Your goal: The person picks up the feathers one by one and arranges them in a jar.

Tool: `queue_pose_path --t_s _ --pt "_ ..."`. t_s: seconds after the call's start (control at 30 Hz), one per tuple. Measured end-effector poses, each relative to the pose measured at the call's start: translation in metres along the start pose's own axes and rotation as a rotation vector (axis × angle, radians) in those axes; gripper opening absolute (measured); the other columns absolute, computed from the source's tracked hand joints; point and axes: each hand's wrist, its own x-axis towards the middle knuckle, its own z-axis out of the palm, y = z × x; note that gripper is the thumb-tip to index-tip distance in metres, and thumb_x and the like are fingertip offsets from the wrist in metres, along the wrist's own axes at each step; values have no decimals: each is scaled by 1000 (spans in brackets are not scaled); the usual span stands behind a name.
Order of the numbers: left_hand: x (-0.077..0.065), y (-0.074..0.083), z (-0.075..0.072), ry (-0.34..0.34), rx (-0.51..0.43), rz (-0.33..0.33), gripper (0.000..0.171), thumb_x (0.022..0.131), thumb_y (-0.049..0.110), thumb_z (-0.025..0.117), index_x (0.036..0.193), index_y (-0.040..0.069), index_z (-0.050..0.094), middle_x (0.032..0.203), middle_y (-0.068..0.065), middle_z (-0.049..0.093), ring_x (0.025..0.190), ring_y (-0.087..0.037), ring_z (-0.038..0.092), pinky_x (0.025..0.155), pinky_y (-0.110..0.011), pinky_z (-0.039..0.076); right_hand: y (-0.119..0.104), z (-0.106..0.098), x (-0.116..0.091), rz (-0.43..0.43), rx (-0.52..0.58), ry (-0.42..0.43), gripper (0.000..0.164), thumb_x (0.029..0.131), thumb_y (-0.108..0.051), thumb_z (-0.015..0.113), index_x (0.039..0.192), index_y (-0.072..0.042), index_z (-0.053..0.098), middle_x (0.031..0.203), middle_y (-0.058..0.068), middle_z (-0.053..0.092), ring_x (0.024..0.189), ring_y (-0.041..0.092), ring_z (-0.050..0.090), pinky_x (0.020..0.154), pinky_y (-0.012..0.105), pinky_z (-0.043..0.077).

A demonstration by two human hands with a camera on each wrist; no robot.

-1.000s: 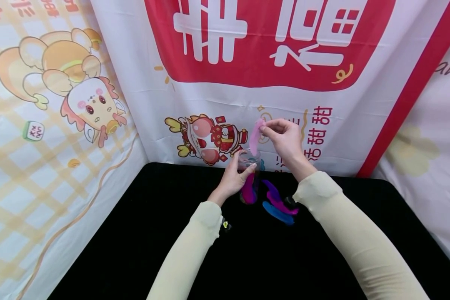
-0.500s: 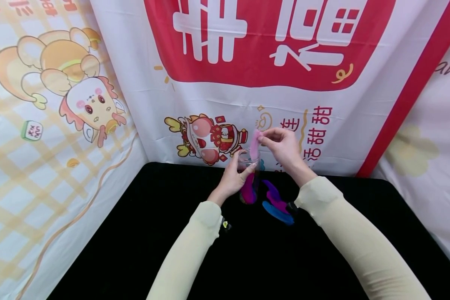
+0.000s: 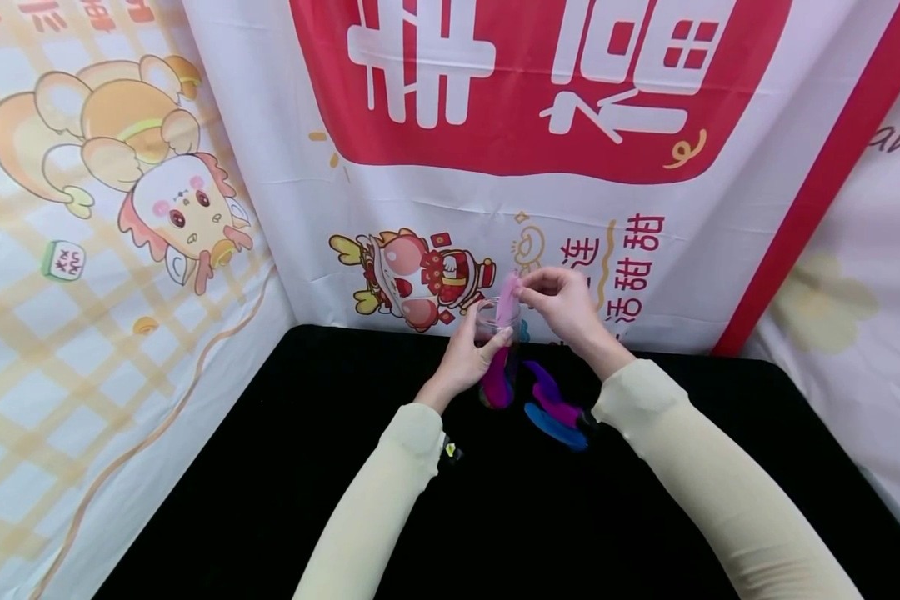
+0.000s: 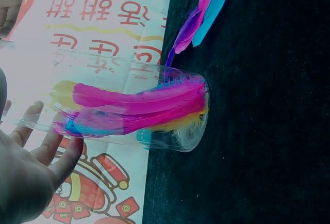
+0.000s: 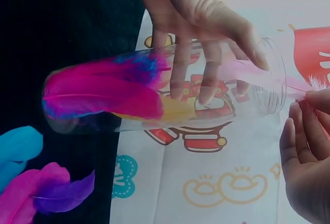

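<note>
My left hand (image 3: 465, 354) grips a tall clear jar (image 4: 113, 79) near its mouth, fingers wrapped round the wall. Inside the lower part lie several feathers (image 5: 103, 95) in magenta, yellow and blue. Between thumb and fingertips my right hand (image 3: 566, 304) pinches the end of a light pink feather (image 5: 247, 73). Most of that feather is through the mouth, and its fluffy end sticks out by my right fingertips. On the table beside the jar lie a purple feather (image 5: 67, 190), a magenta feather (image 5: 31, 188) and a blue feather (image 3: 555, 427).
The table has a black cloth (image 3: 450, 533). Close behind the jar hangs a white and red printed backdrop (image 3: 420, 187). A yellow checked printed sheet (image 3: 105, 333) hangs at the left, and another white sheet (image 3: 855, 333) at the right.
My right hand has come down toward the jar, and the light pink feather has moved deeper through its mouth. The left hand and the jar have stayed in place.
</note>
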Motion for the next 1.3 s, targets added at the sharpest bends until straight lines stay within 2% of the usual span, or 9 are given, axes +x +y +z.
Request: queue_pose_path --t_s 0.23,0.5,0.7,0.8,0.97,1.2,1.3 --pt "-1 -1 1 1 -18 -7 66 100 51 62 153 24 34 130 -8 60 110 -21 65 93 -43 54 6 0 -1 6 -71 -52 16 93 -13 77 101 1 75 101 15 76 84 15 67 71 24 53" --pt "0 -3 2 4 -20 -8 67 100 53 62 153 22 35 131 -9 60 114 -22 63 96 -43 53 7 0 -5 29 -80 -96 16 93 -13 76 101 2 75 102 18 75 86 19 66 73 25 51" --pt "0 -3 2 7 -9 -16 65 100 51 62 152 25 35 134 -9 58 116 -22 62 99 -43 52 6 -2 -5 63 -93 -117 18 94 -15 77 104 -1 76 106 16 75 92 23 68 76 27 53" --pt "0 -3 2 8 -6 -16 65 100 49 62 153 23 35 133 -9 57 116 -22 63 99 -43 52 6 -2 -6 85 -89 -137 20 94 -15 76 108 0 76 110 16 74 96 25 68 79 28 53" --pt "0 -2 2 0 -12 -15 64 102 47 62 153 20 35 130 -8 59 114 -22 64 99 -43 52 5 -2 -6 92 -87 -153 23 95 -15 75 111 2 74 110 17 75 96 24 68 81 30 54" --pt "2 -2 2 7 -12 0 64 101 48 61 152 19 36 129 -7 61 114 -22 64 101 -43 51 2 -7 -7 95 -111 -159 18 95 -16 74 108 -5 76 107 11 75 93 22 67 80 35 55" --pt "2 -2 1 9 -10 1 64 101 48 62 152 19 37 129 -6 61 114 -21 64 101 -43 51 1 -9 -8 94 -111 -155 18 95 -16 74 109 -4 76 107 11 74 95 23 67 82 36 54"
